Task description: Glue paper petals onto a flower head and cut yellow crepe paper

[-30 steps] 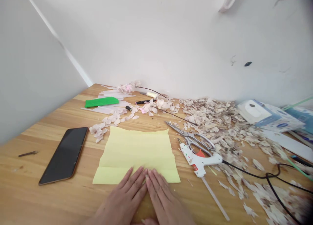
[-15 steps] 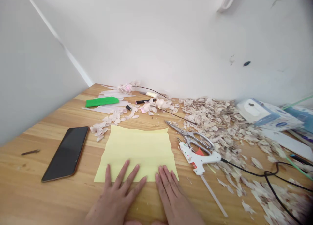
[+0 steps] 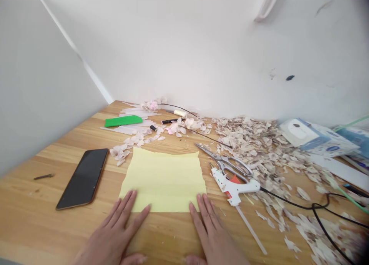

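Note:
A sheet of pale yellow paper (image 3: 165,180) with uneven torn-looking edges lies flat on the wooden table in front of me. My left hand (image 3: 115,228) rests flat with fingers stretched out, its fingertips on the sheet's near left corner. At the near right corner, the fingertips of my right hand (image 3: 211,230) lie on the paper, fingers extended. Neither hand grips anything. Right of the sheet are silver scissors (image 3: 230,165) and a white glue gun (image 3: 233,186) with a glue stick (image 3: 251,228) poking out of its back.
A black phone (image 3: 83,178) lies at left. Behind the paper are a green strip (image 3: 123,121), translucent sticks, pens and petal flowers (image 3: 175,127) on dark stems. Dried petals (image 3: 250,138) cover the right side, near a tissue box (image 3: 317,136) and a black cord (image 3: 288,199).
My left hand has slid left to the paper's near left corner, its fingers drawn closer together. My right hand has shifted slightly right. The camera view has moved a little.

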